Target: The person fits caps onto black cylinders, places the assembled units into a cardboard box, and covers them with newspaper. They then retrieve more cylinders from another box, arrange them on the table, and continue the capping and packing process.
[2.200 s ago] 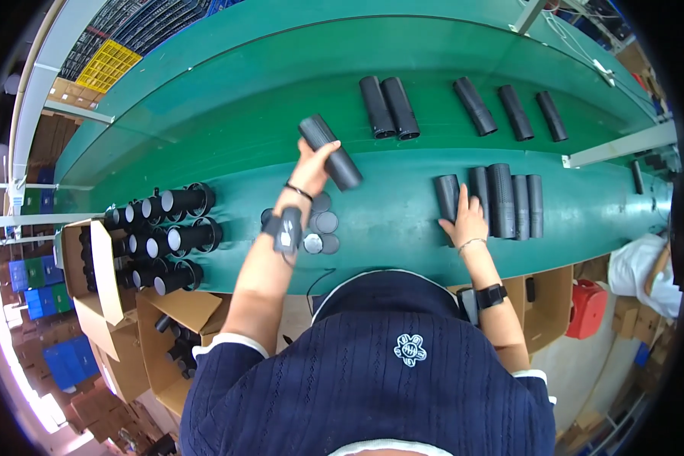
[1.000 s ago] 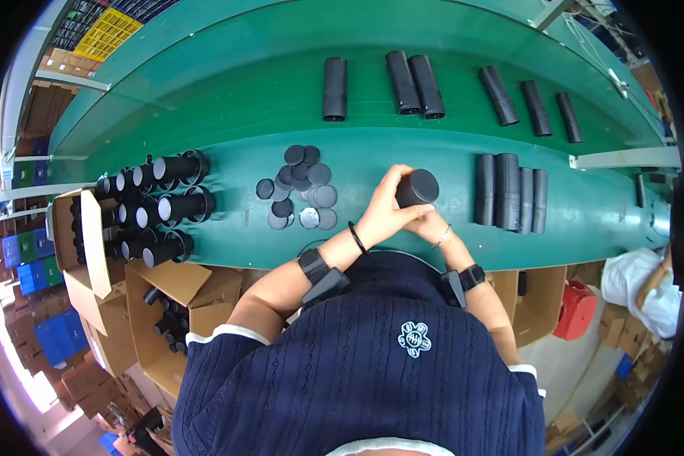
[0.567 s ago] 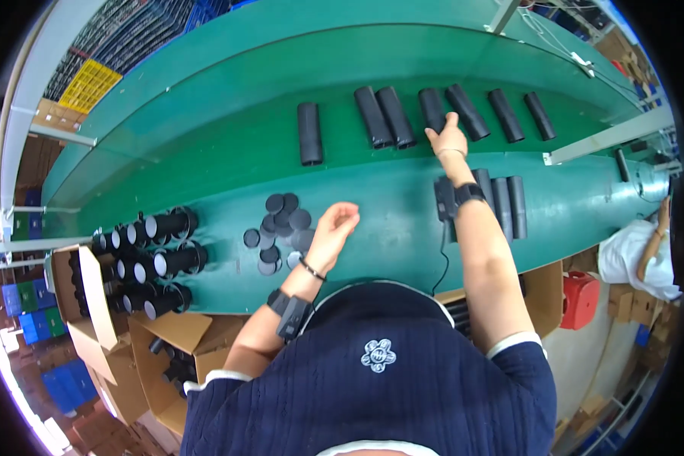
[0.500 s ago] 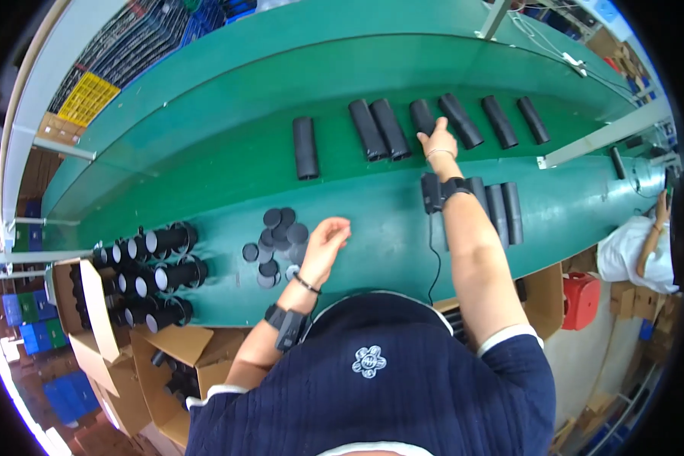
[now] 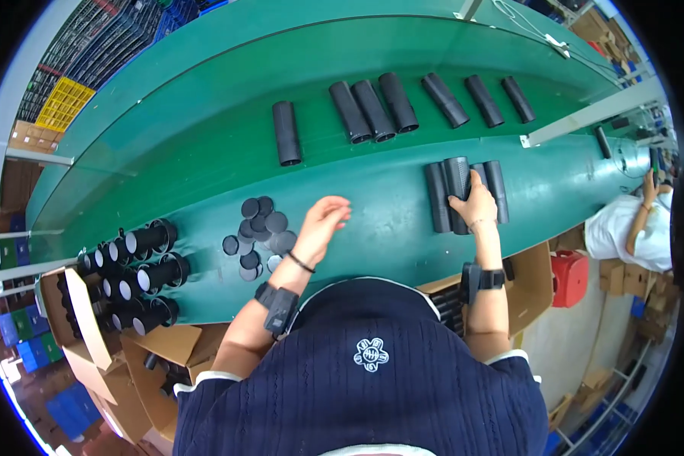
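On the near green surface, my right hand is closed on a black tube with a textured upper part. This tube sits among several like it; a black tube lies just to its left and another to its right, partly behind my fingers. My left hand hovers over the surface with loosely bent fingers and nothing in them. Left of it lies a loose pile of flat black discs.
Along the far green strip lie several black tubes. Short black cylinders with pale ends stand grouped at the left. Open cartons sit below the near edge. A metal post crosses at right; a person in white is beyond.
My right hand has left a tube on the far strip, which now lies beside the pair there, and come back to the near tubes, taking hold of one. My left hand has barely moved.
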Demonstrator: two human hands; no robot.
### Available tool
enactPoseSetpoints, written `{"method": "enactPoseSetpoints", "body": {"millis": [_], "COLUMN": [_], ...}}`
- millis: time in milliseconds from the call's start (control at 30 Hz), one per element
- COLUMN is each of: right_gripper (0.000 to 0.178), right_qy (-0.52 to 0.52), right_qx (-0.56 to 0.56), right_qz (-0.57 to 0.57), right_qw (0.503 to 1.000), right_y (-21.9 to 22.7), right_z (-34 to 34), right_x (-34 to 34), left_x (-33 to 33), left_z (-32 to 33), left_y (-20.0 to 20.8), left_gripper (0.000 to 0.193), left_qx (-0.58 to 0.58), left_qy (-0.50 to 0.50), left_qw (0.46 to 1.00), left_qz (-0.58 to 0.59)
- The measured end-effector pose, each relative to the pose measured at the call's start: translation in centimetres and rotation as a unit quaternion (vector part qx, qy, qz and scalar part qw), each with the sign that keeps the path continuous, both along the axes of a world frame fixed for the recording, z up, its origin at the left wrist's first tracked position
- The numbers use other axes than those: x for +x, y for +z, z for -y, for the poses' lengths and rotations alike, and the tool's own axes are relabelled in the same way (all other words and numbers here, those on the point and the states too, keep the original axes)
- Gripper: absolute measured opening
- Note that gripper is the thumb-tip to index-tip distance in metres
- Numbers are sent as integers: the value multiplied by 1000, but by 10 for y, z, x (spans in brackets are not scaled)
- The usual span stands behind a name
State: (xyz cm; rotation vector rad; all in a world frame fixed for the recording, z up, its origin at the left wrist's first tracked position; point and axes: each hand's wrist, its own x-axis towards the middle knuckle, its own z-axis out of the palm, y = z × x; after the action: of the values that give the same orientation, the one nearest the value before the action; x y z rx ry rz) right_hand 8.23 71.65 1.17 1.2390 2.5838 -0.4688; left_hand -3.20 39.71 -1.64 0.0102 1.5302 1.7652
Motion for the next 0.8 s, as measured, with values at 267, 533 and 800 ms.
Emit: {"method": "enactPoseSetpoints", "body": {"millis": [267, 533, 800], "right_gripper": [62, 34, 29], "right_qy": [266, 92, 116], "right_qx": [-370, -616, -577], "right_qz": [-372, -334, -360], "right_qw": [809, 707, 724], "right_y": [-14, -18, -18], "right_z": [121, 151, 161], "right_x": [-3, -11, -17], "left_x": [20, 31, 34], "left_z": [-18, 17, 16], "left_y": [19, -10, -22], "left_gripper": [79, 71, 67], "left_qx": [79, 26, 14], "left_qy": [-126, -131, -123], "left_qw": [946, 933, 930], "left_qz": [-288, -334, -347]}}
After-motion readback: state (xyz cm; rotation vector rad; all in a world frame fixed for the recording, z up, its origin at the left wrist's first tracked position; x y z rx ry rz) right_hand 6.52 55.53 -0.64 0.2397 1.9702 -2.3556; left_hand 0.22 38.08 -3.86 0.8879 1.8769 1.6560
